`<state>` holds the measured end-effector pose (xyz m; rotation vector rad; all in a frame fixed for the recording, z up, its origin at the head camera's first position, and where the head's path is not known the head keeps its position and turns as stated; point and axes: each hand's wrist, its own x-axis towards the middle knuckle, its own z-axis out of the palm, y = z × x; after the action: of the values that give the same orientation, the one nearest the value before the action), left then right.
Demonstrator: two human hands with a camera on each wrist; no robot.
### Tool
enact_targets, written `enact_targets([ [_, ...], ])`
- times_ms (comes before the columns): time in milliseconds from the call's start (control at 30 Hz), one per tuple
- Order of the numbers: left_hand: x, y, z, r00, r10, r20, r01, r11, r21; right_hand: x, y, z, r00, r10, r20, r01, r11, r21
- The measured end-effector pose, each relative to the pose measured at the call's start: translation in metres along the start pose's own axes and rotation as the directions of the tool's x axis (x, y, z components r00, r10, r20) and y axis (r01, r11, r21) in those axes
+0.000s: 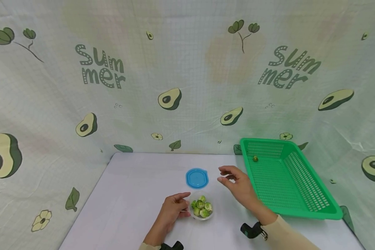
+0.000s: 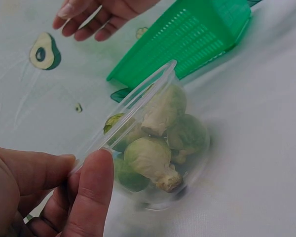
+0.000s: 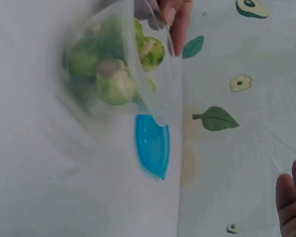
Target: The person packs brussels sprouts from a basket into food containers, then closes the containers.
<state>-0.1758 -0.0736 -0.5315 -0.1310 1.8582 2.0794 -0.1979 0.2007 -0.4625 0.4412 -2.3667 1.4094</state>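
Note:
A clear round plastic container (image 1: pixel 201 218) with several Brussels sprouts (image 1: pixel 201 207) inside stands on the table. My left hand (image 1: pixel 173 209) pinches its rim from the left, thumb and fingers on the edge in the left wrist view, where the sprouts (image 2: pixel 150 153) show through the wall. Over the table, between the container and a green basket (image 1: pixel 295 211), my right hand (image 1: pixel 240 186) hovers with loosely bent fingers and nothing held. Just behind the container lies a blue lid (image 1: pixel 197 178). One Brussels sprout (image 1: pixel 255 158) is in the basket's far left corner.
The white table (image 1: pixel 137 187) reaches back to a hanging cloth (image 1: pixel 193 69) printed with avocados and leaves. The basket's raised walls border the right side of the work area. Each wrist carries a black camera mount (image 1: pixel 251 230).

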Motion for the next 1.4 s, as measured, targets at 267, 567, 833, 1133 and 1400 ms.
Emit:
enact_targets([
  [267,0.000,0.001,0.001,1.000,0.003,-0.007,-0.003,1.000,0.009,0.023,-0.009,-0.040,0.996,-0.052,-0.072,0.053,0.999,0.013],
  [567,0.000,0.002,0.001,1.000,0.002,-0.007,-0.002,1.000,-0.001,0.050,-0.005,-0.082,0.984,-0.087,-0.155,0.081,0.996,-0.043],
  [833,-0.002,0.002,0.002,1.000,0.001,-0.012,-0.001,1.000,-0.006,0.067,0.016,-0.117,0.986,-0.003,-0.168,-0.028,0.983,-0.183],
  [1133,0.000,0.003,0.003,0.999,-0.012,-0.031,0.012,1.000,0.003,0.080,0.056,-0.134,0.988,0.110,-0.112,-0.135,0.958,-0.251],
  [1400,0.002,0.001,0.003,0.999,-0.022,-0.039,0.023,1.000,0.011,0.088,0.094,-0.137,0.987,0.159,-0.023,-0.159,0.949,-0.272],
])
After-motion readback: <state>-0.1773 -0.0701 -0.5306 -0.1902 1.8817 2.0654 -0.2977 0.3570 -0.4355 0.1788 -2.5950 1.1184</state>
